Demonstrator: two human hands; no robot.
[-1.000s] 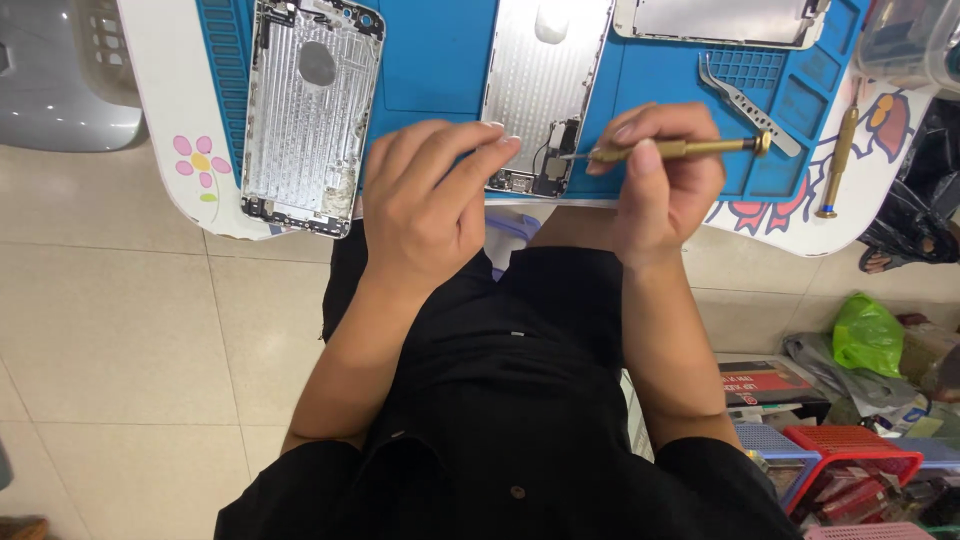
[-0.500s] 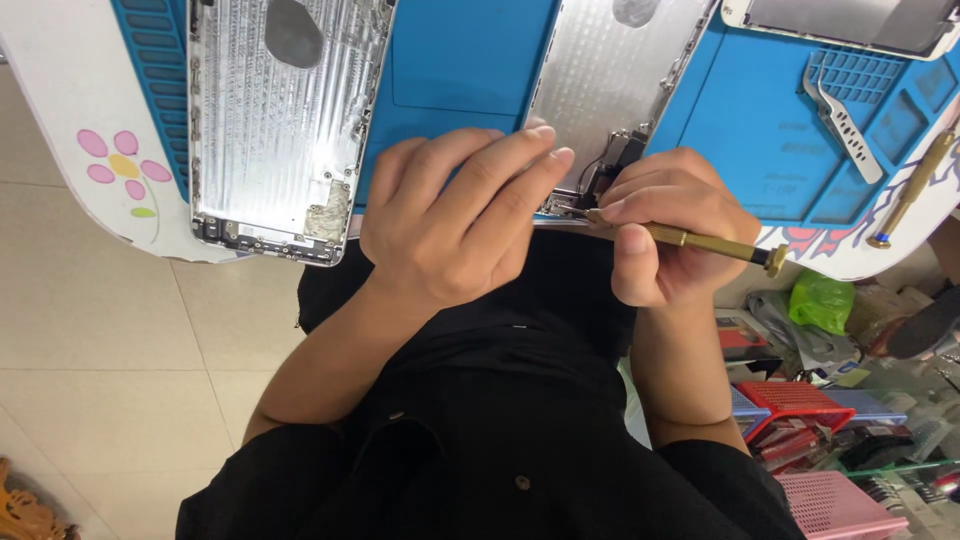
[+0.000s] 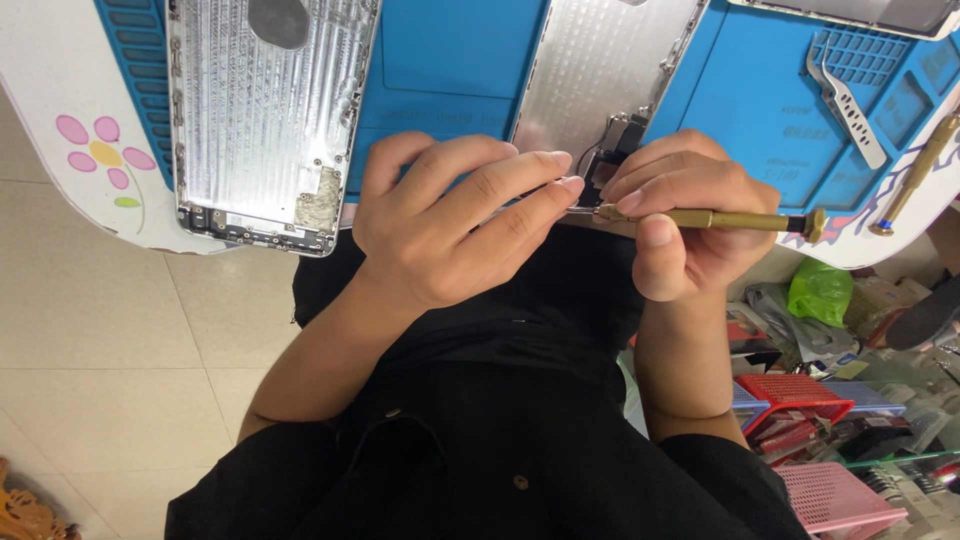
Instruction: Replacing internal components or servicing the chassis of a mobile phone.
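Near the desk's [image 3: 60, 215] left edge, a second silver phone housing [image 3: 265, 120] on the blue mat [image 3: 450, 60]. Toward the right edge, grey tweezers [image 3: 845, 95] and a spare brass screwdriver [image 3: 915, 170]. Below, red [image 3: 795, 395] and pink [image 3: 840, 495] baskets, green bag [image 3: 820, 290].

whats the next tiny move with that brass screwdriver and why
Probably ease the brass screwdriver tip down into the dark part at the silver phone housing edge. The right hand holds it nearly level, and the left hand fingertips already brace beside the tip, so only seating appears to be left.
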